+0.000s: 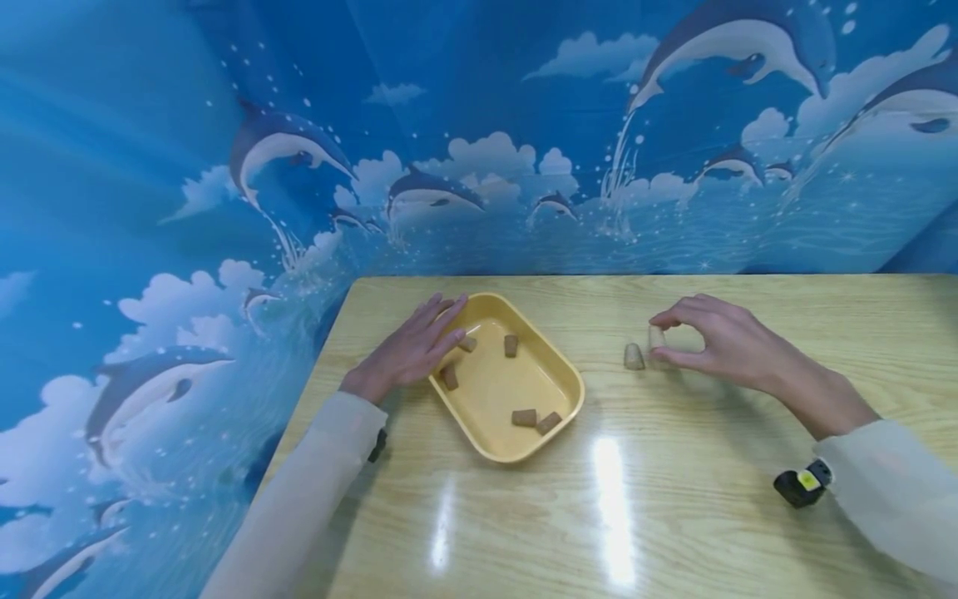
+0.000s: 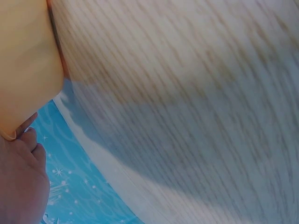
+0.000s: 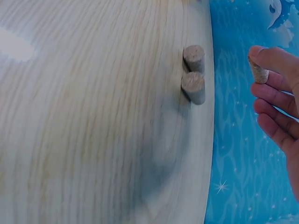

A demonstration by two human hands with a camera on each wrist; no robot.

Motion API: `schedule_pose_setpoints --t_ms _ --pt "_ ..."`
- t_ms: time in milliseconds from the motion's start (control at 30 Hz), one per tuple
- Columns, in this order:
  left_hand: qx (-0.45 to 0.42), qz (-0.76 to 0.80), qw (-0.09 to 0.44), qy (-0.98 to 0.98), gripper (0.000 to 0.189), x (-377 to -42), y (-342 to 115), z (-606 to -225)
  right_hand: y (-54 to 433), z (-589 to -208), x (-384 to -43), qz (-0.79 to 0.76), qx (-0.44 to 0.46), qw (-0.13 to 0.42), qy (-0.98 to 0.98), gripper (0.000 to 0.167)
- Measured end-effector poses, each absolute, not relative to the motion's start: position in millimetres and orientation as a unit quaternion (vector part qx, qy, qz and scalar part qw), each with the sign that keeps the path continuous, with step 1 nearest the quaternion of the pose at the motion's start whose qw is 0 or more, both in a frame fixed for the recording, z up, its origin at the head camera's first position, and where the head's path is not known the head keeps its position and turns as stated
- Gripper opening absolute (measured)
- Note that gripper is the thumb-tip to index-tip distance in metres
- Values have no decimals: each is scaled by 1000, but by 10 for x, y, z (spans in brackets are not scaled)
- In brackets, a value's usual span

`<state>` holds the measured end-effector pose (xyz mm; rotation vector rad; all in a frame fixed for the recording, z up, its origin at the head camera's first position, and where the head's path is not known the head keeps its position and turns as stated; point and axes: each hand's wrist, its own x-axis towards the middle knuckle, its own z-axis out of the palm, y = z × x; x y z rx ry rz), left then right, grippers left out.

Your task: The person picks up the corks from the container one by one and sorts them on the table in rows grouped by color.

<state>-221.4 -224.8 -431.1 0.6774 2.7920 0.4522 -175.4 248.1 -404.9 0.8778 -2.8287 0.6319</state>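
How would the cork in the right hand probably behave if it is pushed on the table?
The cork would likely roll on its side, because its wall is rounded. Its speckled, grainy surface suggests light material and probably little slipping in the right hand.

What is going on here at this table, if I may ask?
Someone's right hand pinches a small cork between thumb and fingers, near two standing corks on the table. The left hand lies over the edge of the yellow tray, which holds several brown corks.
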Motion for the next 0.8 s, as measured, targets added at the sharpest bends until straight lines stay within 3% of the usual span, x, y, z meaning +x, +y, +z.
schedule_pose_setpoints --t_ms 800 --pt "221 163 122 954 67 -2206 -2235 -4301 2804 -4352 -1688 202 252 44 -945 41"
